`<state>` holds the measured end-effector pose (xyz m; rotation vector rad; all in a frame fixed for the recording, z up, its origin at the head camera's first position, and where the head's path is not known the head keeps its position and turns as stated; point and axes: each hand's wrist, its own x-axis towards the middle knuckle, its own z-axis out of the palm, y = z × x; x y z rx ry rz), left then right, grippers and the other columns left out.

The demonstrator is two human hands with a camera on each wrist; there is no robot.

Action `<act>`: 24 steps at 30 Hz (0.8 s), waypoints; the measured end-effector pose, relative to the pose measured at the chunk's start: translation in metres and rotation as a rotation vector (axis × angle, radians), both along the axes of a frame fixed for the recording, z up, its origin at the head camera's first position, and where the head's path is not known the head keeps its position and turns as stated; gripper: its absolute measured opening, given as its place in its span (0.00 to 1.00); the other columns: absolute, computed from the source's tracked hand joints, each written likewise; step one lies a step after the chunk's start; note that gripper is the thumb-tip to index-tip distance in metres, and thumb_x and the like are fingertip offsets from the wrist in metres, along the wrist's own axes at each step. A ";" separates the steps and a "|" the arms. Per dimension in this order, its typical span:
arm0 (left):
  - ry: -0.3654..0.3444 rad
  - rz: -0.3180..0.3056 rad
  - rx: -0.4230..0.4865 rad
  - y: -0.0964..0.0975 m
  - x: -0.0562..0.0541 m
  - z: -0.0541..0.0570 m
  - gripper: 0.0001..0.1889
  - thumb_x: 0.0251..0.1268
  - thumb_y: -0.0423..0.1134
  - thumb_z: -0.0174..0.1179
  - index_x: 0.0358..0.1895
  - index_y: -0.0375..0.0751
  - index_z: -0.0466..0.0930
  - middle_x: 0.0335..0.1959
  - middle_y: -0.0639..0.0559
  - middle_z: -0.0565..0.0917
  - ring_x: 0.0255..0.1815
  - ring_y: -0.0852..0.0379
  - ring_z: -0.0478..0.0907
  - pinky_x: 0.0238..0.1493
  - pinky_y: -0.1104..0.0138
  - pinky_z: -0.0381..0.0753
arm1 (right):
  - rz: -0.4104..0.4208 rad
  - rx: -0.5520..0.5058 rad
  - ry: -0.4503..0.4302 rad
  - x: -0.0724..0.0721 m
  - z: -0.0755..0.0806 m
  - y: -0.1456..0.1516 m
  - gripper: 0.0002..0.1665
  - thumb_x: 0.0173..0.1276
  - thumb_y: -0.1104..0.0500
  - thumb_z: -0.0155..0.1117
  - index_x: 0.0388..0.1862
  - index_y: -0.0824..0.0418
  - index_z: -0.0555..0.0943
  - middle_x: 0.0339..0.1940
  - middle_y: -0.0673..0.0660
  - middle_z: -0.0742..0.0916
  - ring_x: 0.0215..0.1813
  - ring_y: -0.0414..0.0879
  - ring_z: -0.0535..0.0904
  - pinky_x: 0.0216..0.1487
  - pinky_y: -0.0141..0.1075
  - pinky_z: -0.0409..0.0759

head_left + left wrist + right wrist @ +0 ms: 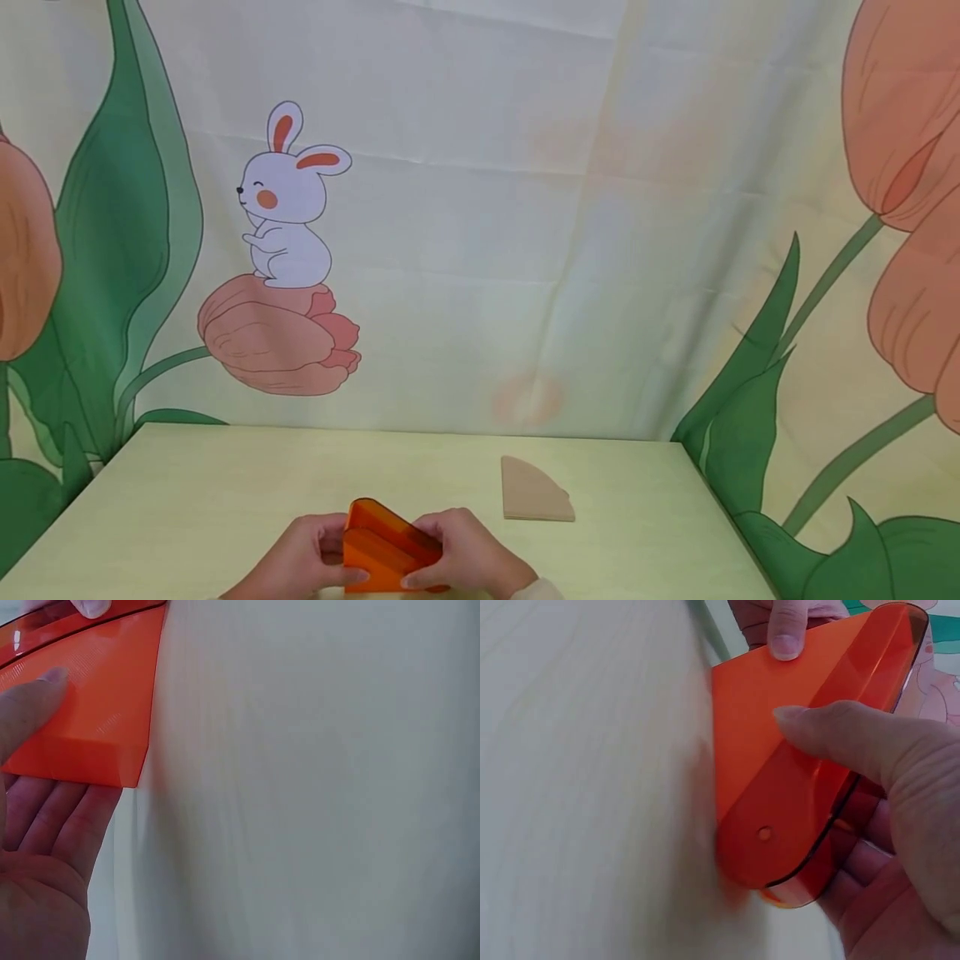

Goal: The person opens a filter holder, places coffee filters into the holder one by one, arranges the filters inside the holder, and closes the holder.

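A translucent orange plastic coffee filter case [382, 558], wedge-shaped with a rounded pivot corner, is held low over the front of the table. My left hand [300, 557] grips its left end, thumb on the near face and fingers behind, as the left wrist view shows. At the right end, my right hand [468, 552] pinches the case near the rounded corner, thumb across the front in the right wrist view. The lid part [780, 802] overlaps the body. Brown fan-shaped paper coffee filters [532, 493] lie stacked on the table to the right, apart from both hands.
The pale wooden table [247, 475] ends at the back against a hanging cloth [465, 250] printed with tulips and a rabbit. More of this cloth stands along the left and right sides.
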<state>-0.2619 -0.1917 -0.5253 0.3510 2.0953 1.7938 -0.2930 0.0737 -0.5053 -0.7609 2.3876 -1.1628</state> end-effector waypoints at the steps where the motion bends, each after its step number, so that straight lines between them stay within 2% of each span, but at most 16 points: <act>1: -0.007 0.002 -0.001 0.000 0.000 -0.001 0.33 0.56 0.41 0.76 0.66 0.35 0.78 0.54 0.43 0.88 0.51 0.47 0.87 0.53 0.58 0.89 | 0.017 0.000 0.007 -0.001 0.001 -0.001 0.22 0.57 0.53 0.82 0.52 0.45 0.87 0.40 0.39 0.89 0.37 0.36 0.81 0.49 0.27 0.83; 6: -0.006 0.002 -0.026 -0.002 -0.002 -0.002 0.33 0.56 0.41 0.76 0.66 0.34 0.77 0.54 0.43 0.88 0.51 0.47 0.87 0.54 0.58 0.88 | 0.117 -0.078 0.049 -0.003 0.015 -0.008 0.40 0.57 0.47 0.82 0.68 0.38 0.75 0.60 0.36 0.84 0.56 0.31 0.80 0.58 0.28 0.82; 8: 0.010 -0.002 -0.040 -0.003 -0.002 -0.002 0.33 0.56 0.41 0.76 0.66 0.34 0.77 0.54 0.43 0.88 0.51 0.47 0.88 0.54 0.58 0.88 | 0.136 -0.119 0.100 -0.001 0.026 -0.014 0.43 0.59 0.46 0.80 0.71 0.38 0.72 0.65 0.37 0.81 0.61 0.32 0.78 0.61 0.29 0.81; 10: 0.026 -0.003 -0.053 -0.003 -0.003 -0.002 0.33 0.56 0.41 0.76 0.65 0.34 0.78 0.54 0.43 0.89 0.50 0.48 0.88 0.54 0.59 0.88 | 0.144 -0.142 0.182 0.001 0.035 -0.020 0.42 0.60 0.45 0.79 0.72 0.40 0.72 0.67 0.38 0.81 0.61 0.33 0.78 0.61 0.30 0.82; 14: 0.041 -0.003 -0.071 -0.004 -0.003 -0.002 0.32 0.57 0.41 0.76 0.64 0.34 0.78 0.53 0.43 0.88 0.50 0.48 0.88 0.53 0.59 0.89 | 0.133 -0.164 0.264 0.004 0.048 -0.031 0.38 0.61 0.43 0.78 0.69 0.42 0.75 0.62 0.38 0.83 0.55 0.33 0.80 0.56 0.30 0.83; 19: 0.033 0.002 -0.081 -0.005 -0.005 0.000 0.31 0.58 0.40 0.76 0.64 0.34 0.78 0.55 0.42 0.88 0.52 0.48 0.87 0.54 0.58 0.88 | 0.118 -0.164 0.276 0.005 0.057 -0.042 0.34 0.60 0.43 0.78 0.65 0.44 0.79 0.52 0.39 0.86 0.47 0.32 0.82 0.48 0.27 0.85; 24: 0.032 -0.017 -0.066 -0.007 -0.008 0.005 0.31 0.58 0.41 0.76 0.64 0.36 0.79 0.56 0.43 0.87 0.53 0.48 0.87 0.56 0.57 0.88 | 0.122 -0.157 0.290 0.003 0.063 -0.047 0.27 0.61 0.46 0.79 0.57 0.51 0.85 0.45 0.39 0.88 0.44 0.31 0.82 0.47 0.25 0.84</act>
